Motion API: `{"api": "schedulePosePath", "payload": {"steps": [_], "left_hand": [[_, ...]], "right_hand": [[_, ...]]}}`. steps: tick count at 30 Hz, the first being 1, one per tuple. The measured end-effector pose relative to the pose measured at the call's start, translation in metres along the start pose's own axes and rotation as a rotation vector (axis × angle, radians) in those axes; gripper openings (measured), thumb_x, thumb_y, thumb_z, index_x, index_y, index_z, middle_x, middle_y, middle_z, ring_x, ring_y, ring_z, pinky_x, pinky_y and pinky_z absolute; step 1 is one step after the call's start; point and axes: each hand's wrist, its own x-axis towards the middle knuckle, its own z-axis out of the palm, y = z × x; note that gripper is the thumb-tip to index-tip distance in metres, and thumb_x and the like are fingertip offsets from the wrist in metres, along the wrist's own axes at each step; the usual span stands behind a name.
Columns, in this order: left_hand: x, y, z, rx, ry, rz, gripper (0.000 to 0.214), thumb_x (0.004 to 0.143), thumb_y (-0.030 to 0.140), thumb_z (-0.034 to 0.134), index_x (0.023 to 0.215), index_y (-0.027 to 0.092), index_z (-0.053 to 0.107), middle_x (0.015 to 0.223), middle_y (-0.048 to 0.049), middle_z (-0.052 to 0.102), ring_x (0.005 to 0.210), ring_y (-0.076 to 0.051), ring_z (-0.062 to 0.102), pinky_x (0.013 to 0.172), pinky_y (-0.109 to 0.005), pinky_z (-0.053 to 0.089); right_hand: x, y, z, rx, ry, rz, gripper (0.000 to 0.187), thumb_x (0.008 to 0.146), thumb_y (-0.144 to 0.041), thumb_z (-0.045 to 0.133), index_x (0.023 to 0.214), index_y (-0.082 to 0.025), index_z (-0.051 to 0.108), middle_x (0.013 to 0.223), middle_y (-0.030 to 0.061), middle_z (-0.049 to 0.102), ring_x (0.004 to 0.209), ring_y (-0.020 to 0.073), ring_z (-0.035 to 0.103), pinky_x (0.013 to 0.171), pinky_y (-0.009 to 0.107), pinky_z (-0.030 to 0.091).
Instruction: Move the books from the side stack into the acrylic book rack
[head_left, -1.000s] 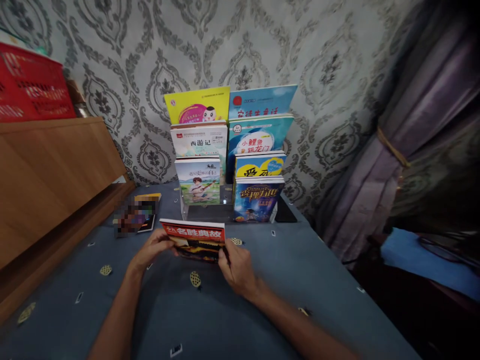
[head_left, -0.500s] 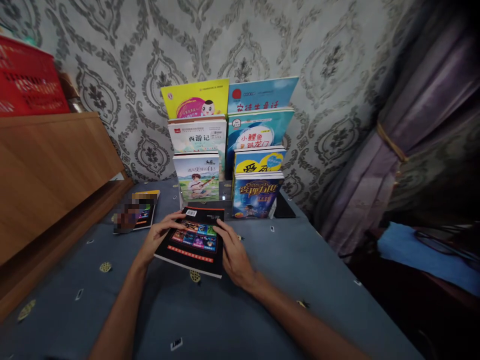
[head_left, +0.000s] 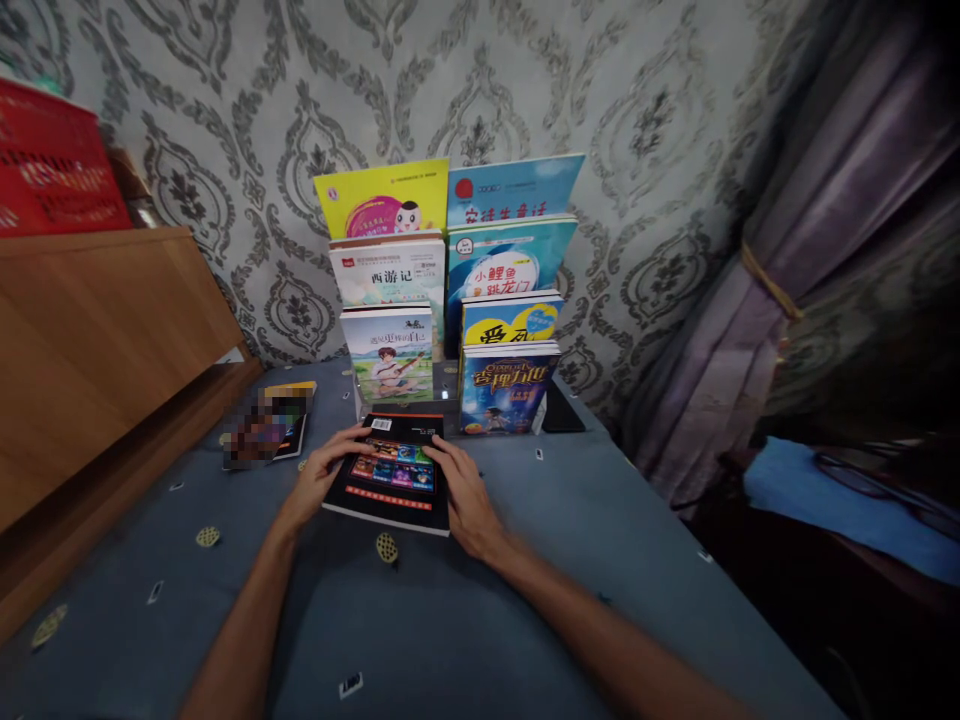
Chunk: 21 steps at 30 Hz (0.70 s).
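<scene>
While left hand point(head_left: 321, 474) and right hand point(head_left: 465, 492) grasp the black book point(head_left: 394, 472) by its sides, even pressure should keep it steady.

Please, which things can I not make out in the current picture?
All in the head view:
- Black book: its underside is turned away; both hands, left and right, cover parts of its edges. Its finest print is too small.
- Book at the left: a pixelated patch hides much of its cover.
- Yellow book: its lower part is hidden by books in front.
- Red basket: its left side is cut off by the picture edge.
</scene>
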Motion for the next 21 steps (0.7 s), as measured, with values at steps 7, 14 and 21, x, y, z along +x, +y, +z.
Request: {"api": "schedulePosePath", "payload": {"steps": [7,14,21], "left_hand": [[-0.002,0.002,0.007,-0.110,0.148,-0.094,0.047,0.079,0.060,0.069,0.098,0.018,0.075,0.096,-0.0081,0.073,0.087,-0.022,0.066,0.082,-0.034,0.054],[0.000,-0.004,0.030,-0.301,0.206,-0.289,0.053,0.077,0.067,0.066,0.085,0.015,0.066,0.069,0.0029,0.053,0.049,-0.007,0.043,0.036,-0.017,0.033],[0.000,-0.009,0.034,-0.350,0.275,-0.322,0.054,0.072,0.068,0.070,0.083,0.015,0.063,0.069,0.0035,0.052,0.052,-0.007,0.043,0.036,-0.015,0.032]], "right_hand": [[0.005,-0.010,-0.002,0.074,0.172,0.049,0.032,0.100,-0.025,0.040,0.126,-0.020,0.058,0.112,0.0110,0.069,0.104,0.0232,0.063,0.095,0.041,0.051],[0.013,-0.009,-0.002,0.208,0.174,0.231,0.034,0.102,-0.038,0.039,0.108,-0.018,0.066,0.092,0.0059,0.072,0.083,0.0195,0.066,0.074,0.028,0.050],[0.011,-0.007,0.001,0.208,0.124,0.269,0.035,0.102,-0.037,0.038,0.109,-0.018,0.067,0.087,0.0043,0.072,0.078,0.0192,0.065,0.071,0.027,0.047]]}}
